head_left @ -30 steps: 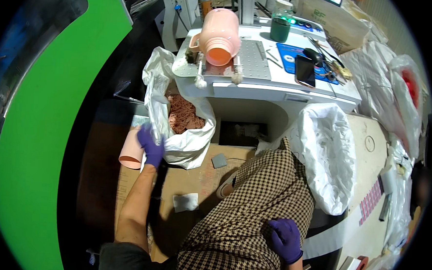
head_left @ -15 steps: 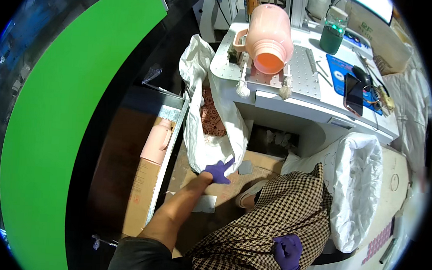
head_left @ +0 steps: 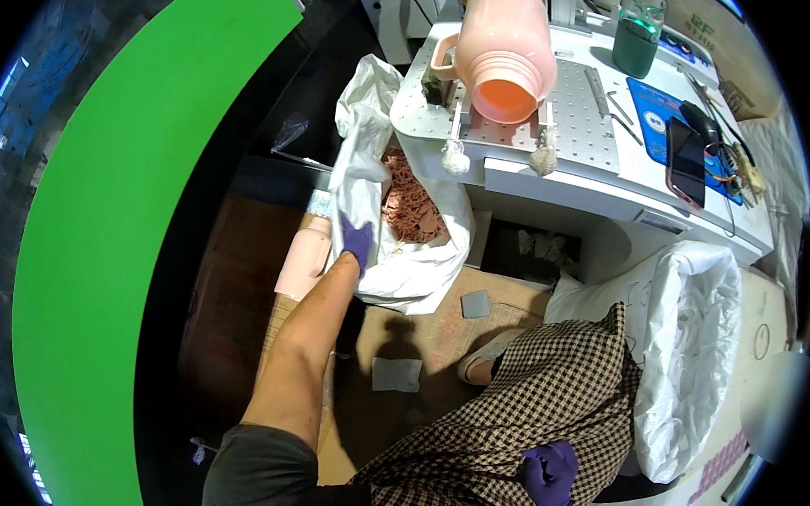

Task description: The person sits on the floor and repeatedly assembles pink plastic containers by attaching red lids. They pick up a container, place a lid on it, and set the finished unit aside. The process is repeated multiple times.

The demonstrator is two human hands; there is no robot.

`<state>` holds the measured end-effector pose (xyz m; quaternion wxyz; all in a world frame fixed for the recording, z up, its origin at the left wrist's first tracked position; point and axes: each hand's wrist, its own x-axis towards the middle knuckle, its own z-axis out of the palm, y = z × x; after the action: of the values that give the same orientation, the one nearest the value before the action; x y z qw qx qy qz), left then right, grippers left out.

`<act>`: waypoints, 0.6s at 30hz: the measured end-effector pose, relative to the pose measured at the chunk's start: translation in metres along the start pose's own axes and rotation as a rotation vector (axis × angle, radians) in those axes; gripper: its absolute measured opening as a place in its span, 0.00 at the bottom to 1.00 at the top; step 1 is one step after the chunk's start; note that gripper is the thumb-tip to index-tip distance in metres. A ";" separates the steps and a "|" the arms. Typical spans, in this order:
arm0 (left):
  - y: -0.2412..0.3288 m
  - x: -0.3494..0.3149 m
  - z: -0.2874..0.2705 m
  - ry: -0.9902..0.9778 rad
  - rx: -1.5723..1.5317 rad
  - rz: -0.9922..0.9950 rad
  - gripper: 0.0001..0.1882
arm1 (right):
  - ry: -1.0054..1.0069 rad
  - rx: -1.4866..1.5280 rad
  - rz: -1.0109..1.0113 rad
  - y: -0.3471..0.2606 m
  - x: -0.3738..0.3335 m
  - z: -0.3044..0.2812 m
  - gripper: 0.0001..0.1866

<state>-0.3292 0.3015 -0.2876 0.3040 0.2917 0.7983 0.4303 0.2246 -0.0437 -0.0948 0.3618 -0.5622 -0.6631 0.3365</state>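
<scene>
My left hand, in a purple glove, is at the left rim of a white bag, its fingers and thumb closed on the bag's folds. Reddish-brown crumbly scraps lie inside the bag. My right hand, gloved too, rests on the checked cloth over my lap with its fingers curled in and nothing seen in them. Beyond the bag, a pink jug with a side handle lies on the white workbench, its orange mouth toward me. Another pink jug lies left of my forearm.
The white workbench carries a phone, a green-filled bottle and a blue mat. A second white bag stands open on the right. A green curved panel bounds the left. Cardboard covers the floor.
My left hand has moved from the bag's near rim up to its left side. The bag's rim has shifted left there. My right hand stays on my lap. The view has tilted slightly.
</scene>
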 end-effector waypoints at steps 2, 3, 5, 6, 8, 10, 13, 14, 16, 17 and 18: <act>0.046 -0.028 0.053 0.113 -0.198 0.167 0.44 | 0.089 -0.053 0.071 -0.003 -0.005 0.004 0.08; 0.048 -0.031 0.054 0.175 -0.084 0.242 0.44 | 0.089 -0.060 0.066 -0.004 -0.006 0.005 0.08; 0.053 -0.041 0.061 0.302 0.145 0.391 0.43 | 0.098 -0.059 0.054 -0.006 -0.006 0.005 0.08; 0.056 -0.052 0.068 0.323 0.379 0.351 0.41 | 0.104 -0.054 0.049 -0.007 -0.004 0.006 0.08; 0.057 -0.065 0.094 -0.048 0.365 0.515 0.34 | 0.090 -0.040 0.049 -0.006 -0.003 0.005 0.09; 0.054 -0.079 0.131 -0.423 0.328 0.659 0.30 | 0.053 -0.037 0.066 -0.004 -0.004 0.003 0.09; 0.047 -0.110 0.188 -0.818 0.382 0.729 0.33 | 0.074 -0.008 0.049 -0.002 -0.001 0.004 0.08; 0.045 -0.121 0.203 -0.831 0.494 0.676 0.40 | 0.069 -0.005 0.064 -0.001 -0.002 0.005 0.08; 0.039 -0.138 0.220 -0.813 0.611 0.647 0.51 | 0.064 0.002 0.095 0.002 -0.005 0.004 0.08; 0.038 -0.136 0.222 -0.816 0.643 0.630 0.52 | 0.063 0.005 0.091 0.002 -0.004 0.004 0.07; 0.039 -0.136 0.221 -0.818 0.650 0.632 0.52 | 0.063 0.007 0.094 0.001 -0.004 0.005 0.06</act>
<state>-0.0703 0.3334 -0.3202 0.3392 0.7337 0.5822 0.0873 0.2217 -0.0480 -0.0989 0.3681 -0.6020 -0.6231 0.3375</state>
